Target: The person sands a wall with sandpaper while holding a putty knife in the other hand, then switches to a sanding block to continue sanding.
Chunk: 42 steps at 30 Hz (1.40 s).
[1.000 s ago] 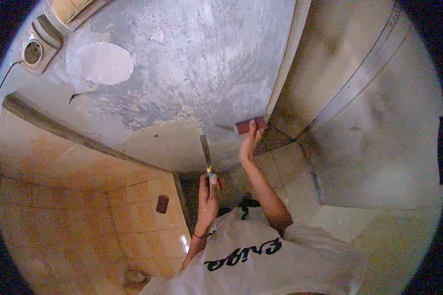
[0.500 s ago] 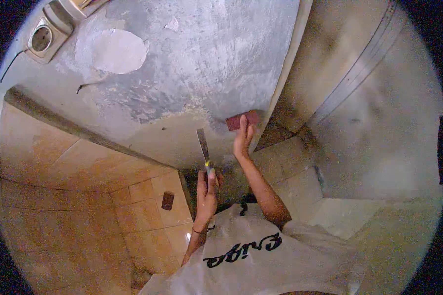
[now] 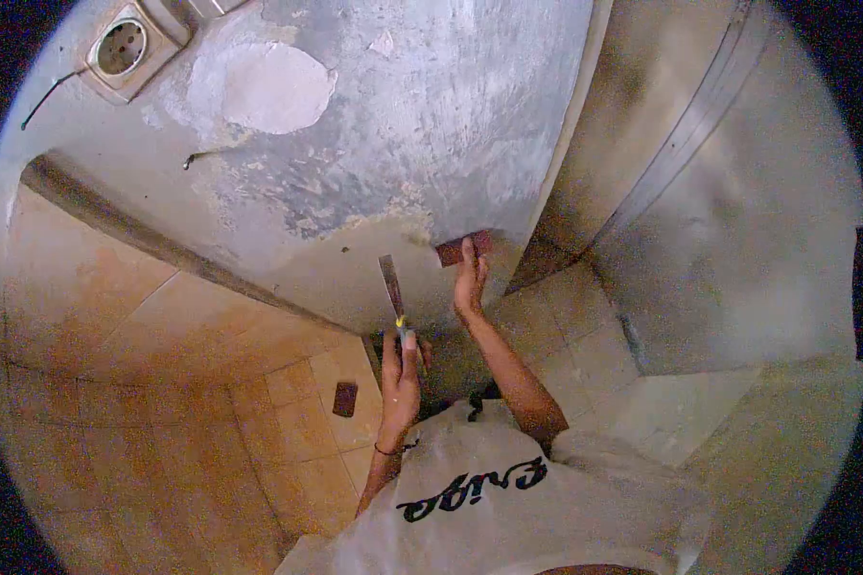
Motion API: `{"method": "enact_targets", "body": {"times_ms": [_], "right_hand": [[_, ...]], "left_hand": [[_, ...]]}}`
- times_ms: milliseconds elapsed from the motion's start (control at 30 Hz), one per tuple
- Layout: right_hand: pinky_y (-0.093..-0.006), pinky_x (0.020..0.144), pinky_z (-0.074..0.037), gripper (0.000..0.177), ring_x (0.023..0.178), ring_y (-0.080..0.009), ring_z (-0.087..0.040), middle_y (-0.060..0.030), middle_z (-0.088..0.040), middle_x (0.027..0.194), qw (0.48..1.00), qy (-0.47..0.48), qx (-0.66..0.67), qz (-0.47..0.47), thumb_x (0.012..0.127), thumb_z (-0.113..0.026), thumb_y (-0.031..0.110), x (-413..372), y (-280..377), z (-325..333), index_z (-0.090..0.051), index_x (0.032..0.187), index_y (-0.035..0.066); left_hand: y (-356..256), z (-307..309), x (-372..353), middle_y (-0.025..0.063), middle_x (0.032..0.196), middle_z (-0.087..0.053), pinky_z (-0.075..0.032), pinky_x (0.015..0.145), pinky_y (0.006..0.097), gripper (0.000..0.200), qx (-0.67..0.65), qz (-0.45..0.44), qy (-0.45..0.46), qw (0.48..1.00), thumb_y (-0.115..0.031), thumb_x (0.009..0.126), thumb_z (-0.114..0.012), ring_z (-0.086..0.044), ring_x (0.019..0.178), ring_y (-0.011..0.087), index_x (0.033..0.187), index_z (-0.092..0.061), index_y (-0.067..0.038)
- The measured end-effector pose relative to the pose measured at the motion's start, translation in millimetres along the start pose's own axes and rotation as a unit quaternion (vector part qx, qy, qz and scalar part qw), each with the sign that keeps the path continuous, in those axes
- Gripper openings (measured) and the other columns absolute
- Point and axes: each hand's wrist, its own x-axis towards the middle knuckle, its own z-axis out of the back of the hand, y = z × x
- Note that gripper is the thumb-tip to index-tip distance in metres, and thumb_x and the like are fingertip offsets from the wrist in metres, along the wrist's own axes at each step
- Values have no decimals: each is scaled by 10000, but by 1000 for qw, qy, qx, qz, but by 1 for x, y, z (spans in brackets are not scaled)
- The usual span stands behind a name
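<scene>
My left hand [image 3: 400, 383] is closed round the handle of a putty knife [image 3: 390, 284], its narrow blade pointing up and away from me. With my right hand [image 3: 470, 278] I hold a reddish-brown piece of sandpaper [image 3: 463, 249] flat against the lower right part of the wall [image 3: 355, 278]. The thumb lies over the sandpaper; the other fingers are partly hidden. Around it the wall is patchy, with rough grey areas above and a smoother beige band below. Higher up at the left there is a pale filler patch [image 3: 278, 88].
A wall socket [image 3: 123, 48] sits at the upper left, with a thin wire [image 3: 50, 100] sticking out. Another wire end [image 3: 190, 161] juts from the wall. A second dark reddish piece [image 3: 345, 399] rests on the orange-beige tiles [image 3: 297, 422]. The wall's edge [image 3: 558, 158] runs down at the right.
My view has shifted, so the wall and socket appear further right. The sandpaper in my right hand has moved slightly down and left along the wall. My left hand keeps its hold.
</scene>
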Motion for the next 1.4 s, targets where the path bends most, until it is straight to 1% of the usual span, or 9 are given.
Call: {"method": "enact_targets", "body": {"times_ms": [100,300,500,833,933,1000,1033,1200,1400], "right_hand": [[-425,1120,-284,619,1284,-287,-447,-152,-527,1374,995,69,61,33,943,-603,471,-12,37,-12,-558,1331,-9],[-377,1118,-300,653,1274,-274,-483,-133,-577,1338,995,71,37,-62,920,-616,511,-2,-13,6,-574,1327,2],[-381,1103,-329,610,1255,-264,-505,-115,-592,1328,997,71,35,4,949,-582,489,-1,9,-4,-583,1310,-2],[-375,1117,-311,536,1294,-250,-464,-125,-534,1396,992,108,41,43,976,-584,411,12,29,0,-575,1302,-15],[-346,835,-421,479,905,-172,-511,-36,-578,948,990,66,11,120,941,-615,495,22,-16,16,-653,941,17],[-376,1150,-268,550,1335,-245,-426,-125,-504,1426,993,100,-47,38,975,-591,404,16,-7,25,-557,1323,-21],[-376,1150,-268,550,1335,-245,-426,-125,-504,1426,993,105,-47,36,975,-591,404,14,6,25,-557,1323,-21],[-282,712,-420,428,802,-131,-531,6,-618,883,957,180,-229,-3,920,-669,462,34,10,44,-665,884,36],[-273,580,-326,365,663,-73,-424,69,-506,684,977,166,-101,84,877,-744,408,48,-25,49,-639,779,73]], "left_hand": [[21,5,6,33,895,-556,-428,724,271,355,-45,-4,23,999,-377,1052,-459,-508,793,122,1141,-488,-35],[24,10,6,45,922,-562,-438,762,280,385,-2,5,19,1000,-390,1055,-441,-522,827,136,1170,-478,-25],[21,4,5,38,903,-555,-435,748,282,353,-42,-80,17,996,-366,1059,-434,-515,803,137,1155,-481,-29],[24,-25,5,50,906,-527,-437,764,286,355,-73,22,-32,997,-362,1056,-445,-494,802,131,1173,-480,-29],[30,-34,7,49,925,-522,-434,787,284,378,-53,26,-31,998,-364,1055,-448,-486,828,136,1218,-463,-23],[40,-38,10,49,942,-523,-431,799,282,394,-19,5,-31,999,-366,1054,-451,-483,846,140,1240,-452,-19],[48,-41,12,52,959,-527,-430,807,284,398,0,-24,-40,999,-369,1053,-453,-481,861,146,1237,-451,-17],[42,-56,9,66,993,-539,-428,827,292,399,14,12,-62,998,-372,1049,-464,-478,900,152,1221,-466,-12],[36,-73,14,65,983,-544,-430,827,290,395,37,-20,-78,996,-375,1049,-465,-480,896,156,1196,-477,-9]]}}
